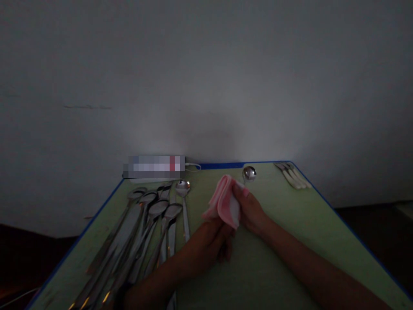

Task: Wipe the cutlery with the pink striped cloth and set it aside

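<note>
A pink and white cloth (224, 200) is bunched up between my two hands above the table. My right hand (253, 211) is closed on its right side, the thumb pressed on the fabric. Out of the top of that grip sticks a shiny round-bowled spoon (249, 173); its handle is hidden by the cloth and hands. Below, my left hand (211, 241) has its fingers curled at the cloth's lower edge, and whether it also grips the spoon's handle I cannot tell. Beside my left forearm lies another round-bowled spoon (183, 188).
Several large metal spoons (158, 209) and other long-handled utensils lie spread on the left of the green table (274, 267). Several forks (292, 175) with pale handles rest at the far right corner. A blurred-out box (156, 165) with a white cord stands against the wall.
</note>
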The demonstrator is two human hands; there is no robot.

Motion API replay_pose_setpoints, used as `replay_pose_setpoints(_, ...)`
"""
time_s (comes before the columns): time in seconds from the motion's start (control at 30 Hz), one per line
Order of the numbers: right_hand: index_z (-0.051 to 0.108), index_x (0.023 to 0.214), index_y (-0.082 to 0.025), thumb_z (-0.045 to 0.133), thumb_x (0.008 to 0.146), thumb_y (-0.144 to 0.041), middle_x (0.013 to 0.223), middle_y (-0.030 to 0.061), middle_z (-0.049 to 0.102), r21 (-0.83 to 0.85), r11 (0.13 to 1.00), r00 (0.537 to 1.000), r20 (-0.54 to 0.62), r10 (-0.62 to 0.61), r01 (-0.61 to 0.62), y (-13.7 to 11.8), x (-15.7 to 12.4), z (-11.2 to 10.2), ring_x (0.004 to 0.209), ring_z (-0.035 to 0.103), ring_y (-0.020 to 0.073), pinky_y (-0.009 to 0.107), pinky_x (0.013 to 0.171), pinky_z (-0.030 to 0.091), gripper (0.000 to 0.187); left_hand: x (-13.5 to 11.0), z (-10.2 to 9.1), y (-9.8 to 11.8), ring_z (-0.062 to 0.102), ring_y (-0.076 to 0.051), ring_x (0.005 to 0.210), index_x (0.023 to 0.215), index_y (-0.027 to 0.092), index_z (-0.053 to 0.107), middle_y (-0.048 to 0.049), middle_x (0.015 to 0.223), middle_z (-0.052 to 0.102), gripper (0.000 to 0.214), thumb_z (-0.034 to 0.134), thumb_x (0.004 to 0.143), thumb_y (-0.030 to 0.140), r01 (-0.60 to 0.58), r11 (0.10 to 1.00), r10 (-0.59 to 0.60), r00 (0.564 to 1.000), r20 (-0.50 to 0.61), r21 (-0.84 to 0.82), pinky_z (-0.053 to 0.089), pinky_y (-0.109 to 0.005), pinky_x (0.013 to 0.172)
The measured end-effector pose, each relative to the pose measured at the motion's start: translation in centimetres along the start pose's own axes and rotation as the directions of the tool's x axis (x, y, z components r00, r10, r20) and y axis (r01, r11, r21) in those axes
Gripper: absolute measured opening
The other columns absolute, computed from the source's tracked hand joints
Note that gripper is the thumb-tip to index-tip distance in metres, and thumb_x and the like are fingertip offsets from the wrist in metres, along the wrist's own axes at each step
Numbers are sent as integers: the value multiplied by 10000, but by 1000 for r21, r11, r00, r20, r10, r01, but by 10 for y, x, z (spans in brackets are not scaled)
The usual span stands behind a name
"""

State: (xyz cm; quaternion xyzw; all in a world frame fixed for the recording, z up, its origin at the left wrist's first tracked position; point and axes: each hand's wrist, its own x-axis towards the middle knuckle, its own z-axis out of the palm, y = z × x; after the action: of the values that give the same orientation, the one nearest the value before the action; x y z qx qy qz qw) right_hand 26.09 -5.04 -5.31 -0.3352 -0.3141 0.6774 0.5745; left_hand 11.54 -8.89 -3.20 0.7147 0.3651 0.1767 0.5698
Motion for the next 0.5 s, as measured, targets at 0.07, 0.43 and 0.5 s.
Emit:
replay_pose_setpoints(0.07,601,853,-179,585,724,-483,728,10,644,63,998,997,-73,-12,16,0,3,-1,649,576,132,241,600,444,330,0,-1,1,467,-93,471,672,160,493,18,538,513,395,254,922,352,-20,1000,20,1000,2,14,386,-192,491)
replay_pose_setpoints(0.43,565,765,-179,499,778,-514,580,-15,529,-229,965,988,-57,-144,127,3,-5,0,468,415,84,200,424,304,342,1,2,2,458,-78,443,629,158,477,32,507,510,294,374,876,281,19,996,-17,999,-28,92,352,-170,454)
replay_pose_setpoints(0.5,550,730,-174,496,773,-525,556,-21,493,-302,946,987,-66,-144,117,3,-6,-1,460,389,77,197,417,287,358,1,3,3,458,-77,439,608,157,470,35,495,497,278,408,852,274,30,995,-28,999,-24,99,349,-167,449)
